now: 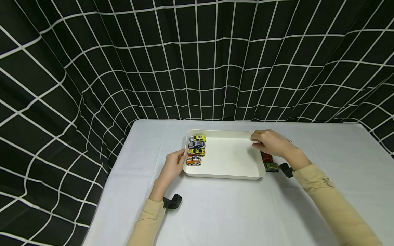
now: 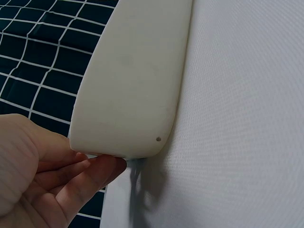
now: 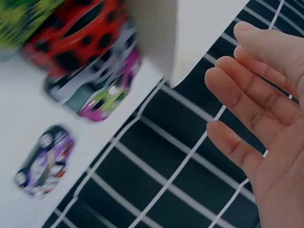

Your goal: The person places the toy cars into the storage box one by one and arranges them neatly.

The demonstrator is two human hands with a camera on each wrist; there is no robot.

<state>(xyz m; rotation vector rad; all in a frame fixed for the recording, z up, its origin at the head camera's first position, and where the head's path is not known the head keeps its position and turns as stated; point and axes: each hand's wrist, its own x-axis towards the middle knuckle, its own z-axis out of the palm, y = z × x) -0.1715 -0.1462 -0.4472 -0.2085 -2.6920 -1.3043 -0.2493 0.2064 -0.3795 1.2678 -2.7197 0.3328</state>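
Observation:
A shallow white tray (image 1: 229,177) lies on the table. Inside, along its left end, several toy cars stand in a column: a yellow one (image 1: 198,138), a silver one (image 1: 197,145), a yellow-and-red one (image 1: 196,152) and an orange-and-white one (image 1: 194,160). My left hand (image 1: 173,163) holds the tray's left end, thumb at the rim and fingers against the outer wall. Over the right end hovers my right hand (image 1: 272,141), fingers apart and lightly bent, holding nothing in the right wrist view. Just right of the tray are a red black-spotted car (image 1: 266,157) and a green car (image 1: 272,167).
A grey-and-pink toy car (image 3: 102,88) stands beside the red one, and a purple car (image 3: 46,161) lies farther off. White cloth covers the table (image 1: 215,212). A black curtain with a white grid (image 1: 203,71) hangs behind it.

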